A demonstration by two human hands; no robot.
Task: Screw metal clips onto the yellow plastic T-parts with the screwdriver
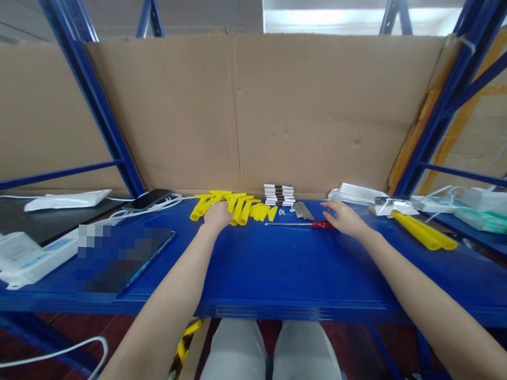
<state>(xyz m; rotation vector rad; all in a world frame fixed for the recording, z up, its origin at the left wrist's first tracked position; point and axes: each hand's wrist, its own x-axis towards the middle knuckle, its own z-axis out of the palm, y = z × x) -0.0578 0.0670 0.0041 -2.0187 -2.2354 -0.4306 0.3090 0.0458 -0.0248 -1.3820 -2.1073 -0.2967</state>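
My left hand is over a row of yellow T-shaped plastic handles near the back of the blue table. Its fingertips point away and are hidden, so its grip does not show. My right hand has its fingers apart, with thumb and fingers by the red handle of a screwdriver lying flat. Between the hands are small yellow flat pieces, a stack of white pieces with dark bands, a pile of thin grey metal pieces and tiny silvery parts.
On the left lie a phone, another dark phone and a white power strip with cables. Two yellow tubes and white packages lie right. Cardboard stands behind, between blue posts.
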